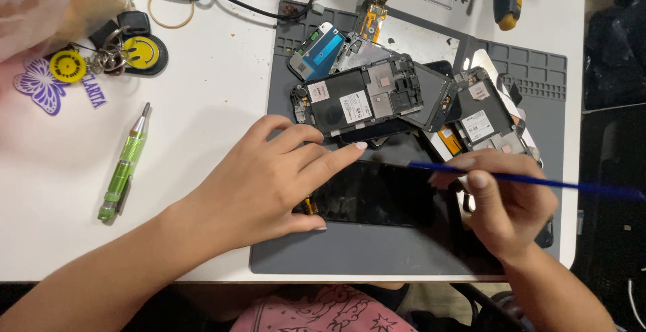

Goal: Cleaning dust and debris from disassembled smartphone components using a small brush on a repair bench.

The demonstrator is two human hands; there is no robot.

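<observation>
- Pressing our left hand [269, 184] flat on the black phone screen [377, 194], fingers spread, index along its upper edge and thumb at its lower left corner; nothing is clasped
- Our right hand [505, 204] is pinched around a thin blue tool [538, 181] at the screen's right end
- The screen lies on the grey work mat [350, 251]; a heap of dismantled phone frames [377, 100] sits just behind
- A green screwdriver [124, 167] and keyrings [114, 53] rest on the white table [202, 103], well apart

Your left hand [269, 184] presses the black screen panel [377, 194] at frame centre. Your right hand [508, 204] grips a thin blue tool [538, 182].
</observation>
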